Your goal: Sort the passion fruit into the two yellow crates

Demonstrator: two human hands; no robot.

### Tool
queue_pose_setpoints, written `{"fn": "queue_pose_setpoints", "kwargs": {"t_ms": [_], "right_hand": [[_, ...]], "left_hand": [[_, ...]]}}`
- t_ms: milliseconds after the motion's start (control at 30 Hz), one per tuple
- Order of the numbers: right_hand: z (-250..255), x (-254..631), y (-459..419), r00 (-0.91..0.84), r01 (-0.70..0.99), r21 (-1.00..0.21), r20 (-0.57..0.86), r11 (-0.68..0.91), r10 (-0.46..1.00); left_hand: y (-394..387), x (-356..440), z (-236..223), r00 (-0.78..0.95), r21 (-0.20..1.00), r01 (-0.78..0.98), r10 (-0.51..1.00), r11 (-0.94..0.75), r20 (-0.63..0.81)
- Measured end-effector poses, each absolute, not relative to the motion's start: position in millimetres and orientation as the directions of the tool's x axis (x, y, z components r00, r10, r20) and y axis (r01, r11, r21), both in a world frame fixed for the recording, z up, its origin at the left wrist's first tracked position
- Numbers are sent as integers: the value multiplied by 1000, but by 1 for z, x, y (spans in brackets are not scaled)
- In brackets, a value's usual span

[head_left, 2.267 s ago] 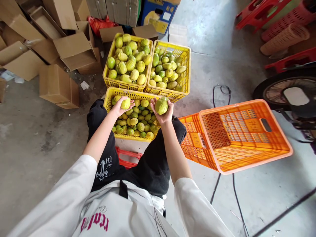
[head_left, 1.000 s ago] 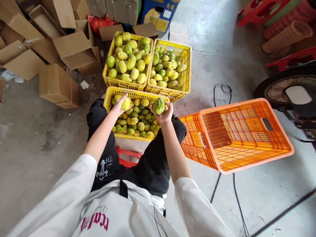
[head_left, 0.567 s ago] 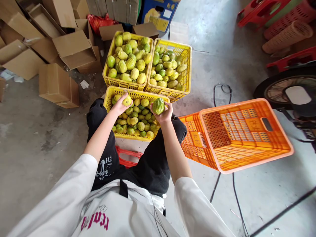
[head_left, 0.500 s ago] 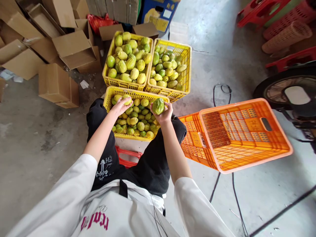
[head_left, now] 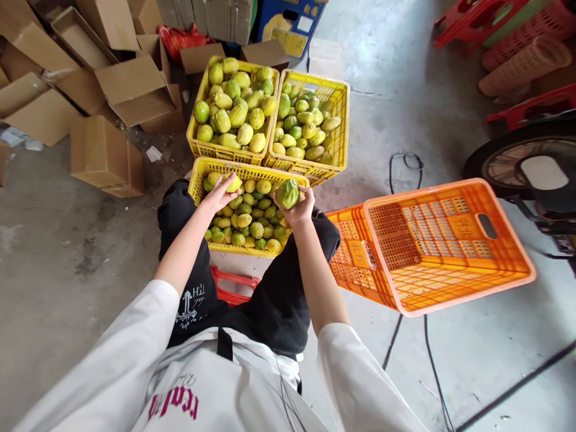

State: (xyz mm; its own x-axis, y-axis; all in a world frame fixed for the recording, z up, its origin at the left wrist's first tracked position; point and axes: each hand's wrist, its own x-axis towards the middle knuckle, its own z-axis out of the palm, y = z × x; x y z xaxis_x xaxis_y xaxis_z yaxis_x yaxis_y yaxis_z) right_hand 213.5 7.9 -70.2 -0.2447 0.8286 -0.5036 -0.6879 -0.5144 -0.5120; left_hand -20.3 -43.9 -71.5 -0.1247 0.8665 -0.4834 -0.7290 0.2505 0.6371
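I sit over a yellow crate [head_left: 197, 180] between my knees, filled with several small green-yellow fruits. My left hand [head_left: 219, 195] is closed around a yellow fruit [head_left: 233, 182] above the crate's far left part. My right hand [head_left: 299, 208] grips a larger green fruit [head_left: 288, 193] over the crate's far right corner. Two more yellow crates stand beyond it: the left crate [head_left: 192, 123] heaped with big fruits, the right crate [head_left: 344, 129] holding medium ones.
An orange crate [head_left: 450, 246] lies tilted on its side to my right, over black cables [head_left: 427, 342]. Cardboard boxes [head_left: 108, 156] pile up at the left. A floor fan [head_left: 526, 174] and red plastic stools [head_left: 472, 18] are at the right. A red stool [head_left: 234, 285] is under me.
My left hand turned its yellow fruit and shifted it slightly over the near crate. My right hand rotated the green fruit and lowered it a little.
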Motion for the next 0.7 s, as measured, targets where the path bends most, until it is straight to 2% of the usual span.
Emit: {"fn": "queue_pose_setpoints", "kwargs": {"t_ms": [233,533,700], "right_hand": [[-72,215,9,-259,-655,-537,-501,-531,826],[-69,213,8,-245,-686,-505,-517,-523,820],[-68,212,7,-246,-668,-532,-502,-520,829]], "left_hand": [[-48,-18,-60,-67,655,-682,864,326,-500],[-43,-24,-66,-63,587,-712,797,386,-601],[-44,-25,-61,-79,572,-733,789,369,-610]]}}
